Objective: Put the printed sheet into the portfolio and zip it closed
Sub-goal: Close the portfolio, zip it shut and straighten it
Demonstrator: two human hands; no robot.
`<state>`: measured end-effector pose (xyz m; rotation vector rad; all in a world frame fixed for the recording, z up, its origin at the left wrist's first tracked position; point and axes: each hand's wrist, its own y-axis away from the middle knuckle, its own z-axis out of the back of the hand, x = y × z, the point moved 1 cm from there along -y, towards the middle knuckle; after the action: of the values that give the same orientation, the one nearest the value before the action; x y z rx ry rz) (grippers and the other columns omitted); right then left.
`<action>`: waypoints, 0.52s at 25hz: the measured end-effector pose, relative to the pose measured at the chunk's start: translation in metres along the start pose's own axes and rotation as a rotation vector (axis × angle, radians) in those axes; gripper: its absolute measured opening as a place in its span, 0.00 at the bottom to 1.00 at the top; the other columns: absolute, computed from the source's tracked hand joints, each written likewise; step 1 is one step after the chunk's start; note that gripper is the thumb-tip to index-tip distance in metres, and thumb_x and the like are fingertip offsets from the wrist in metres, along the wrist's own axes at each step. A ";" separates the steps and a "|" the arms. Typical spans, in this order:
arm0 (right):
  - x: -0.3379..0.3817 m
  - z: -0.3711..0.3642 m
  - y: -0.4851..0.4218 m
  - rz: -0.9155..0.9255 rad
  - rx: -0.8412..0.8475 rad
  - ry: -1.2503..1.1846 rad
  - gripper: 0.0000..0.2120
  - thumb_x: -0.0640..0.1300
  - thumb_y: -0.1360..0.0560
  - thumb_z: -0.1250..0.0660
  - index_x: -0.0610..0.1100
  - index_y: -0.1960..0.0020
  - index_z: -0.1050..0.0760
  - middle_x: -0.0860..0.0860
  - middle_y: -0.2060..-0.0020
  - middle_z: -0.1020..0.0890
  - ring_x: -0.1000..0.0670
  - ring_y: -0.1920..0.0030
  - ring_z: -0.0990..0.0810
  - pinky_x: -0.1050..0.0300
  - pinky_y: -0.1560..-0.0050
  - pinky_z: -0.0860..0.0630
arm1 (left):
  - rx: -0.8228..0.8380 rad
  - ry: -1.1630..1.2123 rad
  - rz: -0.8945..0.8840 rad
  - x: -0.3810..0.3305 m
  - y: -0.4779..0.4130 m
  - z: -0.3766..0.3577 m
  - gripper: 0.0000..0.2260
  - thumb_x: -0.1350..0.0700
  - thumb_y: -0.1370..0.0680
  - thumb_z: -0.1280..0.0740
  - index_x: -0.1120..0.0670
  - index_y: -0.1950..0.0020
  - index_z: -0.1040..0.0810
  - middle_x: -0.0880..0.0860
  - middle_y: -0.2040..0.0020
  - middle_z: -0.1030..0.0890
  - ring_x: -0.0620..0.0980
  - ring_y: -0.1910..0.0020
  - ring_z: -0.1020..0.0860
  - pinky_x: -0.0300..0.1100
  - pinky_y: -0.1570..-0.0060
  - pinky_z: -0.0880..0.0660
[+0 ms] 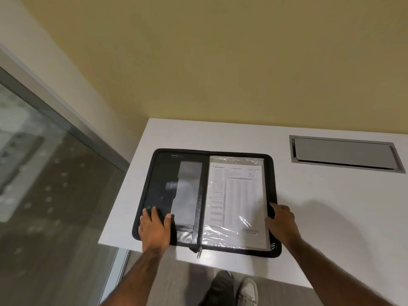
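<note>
Lying open at bench (309, 206) near-left corner, portfolio (161, 184) held printed sheet (237, 195) under clear sleeve (236, 161), right half. Left grip (154, 226), fingers (153, 214) straight, pressed left half flat (anchor against sliding). Right grip (282, 221) curled round right rim, likely readying fold. Zip pull (199, 252) at near edge, untouched.

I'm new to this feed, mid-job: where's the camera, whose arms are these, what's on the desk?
No machine here: a person's two bare hands, filmed by one camera on their head, looking down. On the white table lies the black portfolio, open flat. The printed sheet sits under clear plastic on its right half. The left hand rests flat on the left half; the right hand grips the right edge. The zipper pull hangs at the near edge.
</note>
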<state>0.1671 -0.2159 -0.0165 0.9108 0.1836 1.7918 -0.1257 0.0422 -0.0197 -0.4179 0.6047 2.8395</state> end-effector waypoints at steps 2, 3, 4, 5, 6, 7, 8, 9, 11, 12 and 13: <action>0.000 0.000 0.009 0.001 -0.004 -0.075 0.27 0.43 0.24 0.35 0.43 0.26 0.33 0.41 0.33 0.27 0.39 0.34 0.26 0.42 0.35 0.25 | 0.045 0.144 0.090 0.014 -0.001 0.021 0.27 0.42 0.17 0.41 0.59 0.25 0.33 0.63 0.25 0.31 0.64 0.27 0.32 0.61 0.27 0.36; 0.001 0.000 0.016 0.006 -0.007 -0.097 0.26 0.42 0.25 0.34 0.42 0.27 0.31 0.42 0.36 0.24 0.39 0.38 0.23 0.45 0.39 0.23 | 0.067 0.233 0.110 0.018 -0.003 0.029 0.26 0.44 0.17 0.41 0.61 0.26 0.32 0.63 0.28 0.28 0.64 0.29 0.29 0.60 0.28 0.33; 0.000 -0.003 0.024 0.015 -0.015 -0.119 0.24 0.41 0.26 0.33 0.42 0.30 0.27 0.43 0.43 0.20 0.41 0.44 0.20 0.49 0.46 0.21 | 0.077 0.303 0.132 0.022 -0.003 0.037 0.25 0.45 0.16 0.41 0.61 0.26 0.32 0.63 0.28 0.27 0.65 0.30 0.28 0.59 0.29 0.33; -0.001 -0.004 0.032 0.033 -0.030 -0.128 0.18 0.39 0.27 0.32 0.42 0.37 0.23 0.47 0.52 0.19 0.43 0.51 0.19 0.55 0.56 0.22 | 0.089 0.344 0.162 0.024 -0.004 0.043 0.26 0.45 0.16 0.41 0.61 0.25 0.33 0.63 0.27 0.28 0.65 0.30 0.28 0.58 0.28 0.33; -0.002 -0.006 0.039 0.060 -0.039 -0.130 0.11 0.38 0.28 0.32 0.45 0.46 0.20 0.51 0.60 0.21 0.45 0.57 0.21 0.59 0.62 0.26 | 0.108 0.355 0.187 0.027 -0.005 0.047 0.27 0.45 0.16 0.41 0.61 0.24 0.34 0.63 0.27 0.29 0.65 0.29 0.29 0.59 0.28 0.33; -0.001 -0.007 0.044 0.084 -0.037 -0.141 0.06 0.38 0.28 0.32 0.47 0.53 0.22 0.53 0.64 0.24 0.46 0.59 0.22 0.61 0.64 0.28 | 0.130 0.354 0.207 0.030 -0.008 0.050 0.27 0.45 0.16 0.41 0.61 0.24 0.35 0.63 0.27 0.29 0.66 0.29 0.29 0.60 0.28 0.33; 0.002 -0.008 0.050 0.103 -0.020 -0.154 0.04 0.39 0.27 0.32 0.45 0.53 0.22 0.53 0.62 0.23 0.46 0.57 0.22 0.60 0.60 0.26 | 0.153 0.352 0.218 0.032 -0.012 0.051 0.26 0.45 0.16 0.40 0.62 0.24 0.35 0.63 0.27 0.28 0.66 0.30 0.28 0.60 0.29 0.32; 0.008 -0.008 0.056 0.116 0.004 -0.170 0.10 0.39 0.26 0.32 0.42 0.45 0.21 0.49 0.55 0.20 0.45 0.50 0.21 0.57 0.51 0.24 | 0.177 0.347 0.224 0.034 -0.015 0.050 0.26 0.46 0.16 0.39 0.62 0.25 0.35 0.63 0.28 0.28 0.66 0.31 0.28 0.60 0.29 0.32; 0.020 -0.013 0.066 0.131 0.048 -0.203 0.22 0.41 0.22 0.32 0.42 0.29 0.27 0.46 0.35 0.22 0.45 0.34 0.24 0.52 0.35 0.29 | 0.201 0.322 0.220 0.037 -0.022 0.046 0.25 0.48 0.17 0.37 0.61 0.25 0.34 0.63 0.29 0.27 0.66 0.32 0.27 0.59 0.31 0.30; 0.028 -0.017 0.071 0.124 0.069 -0.258 0.23 0.42 0.22 0.33 0.44 0.27 0.29 0.47 0.30 0.25 0.46 0.31 0.27 0.53 0.33 0.31 | 0.190 0.296 0.213 0.038 -0.025 0.043 0.24 0.49 0.17 0.36 0.61 0.26 0.33 0.63 0.30 0.26 0.66 0.33 0.26 0.59 0.31 0.29; 0.037 -0.022 0.075 0.117 0.087 -0.318 0.23 0.43 0.21 0.33 0.46 0.27 0.29 0.47 0.29 0.26 0.47 0.30 0.28 0.54 0.32 0.32 | 0.165 0.266 0.207 0.040 -0.029 0.041 0.24 0.49 0.18 0.35 0.61 0.27 0.33 0.63 0.30 0.26 0.66 0.34 0.26 0.60 0.32 0.28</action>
<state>0.0923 -0.2092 0.0255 1.2768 0.0048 1.7284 -0.1647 0.0914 -0.0070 -0.7501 0.9772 2.9169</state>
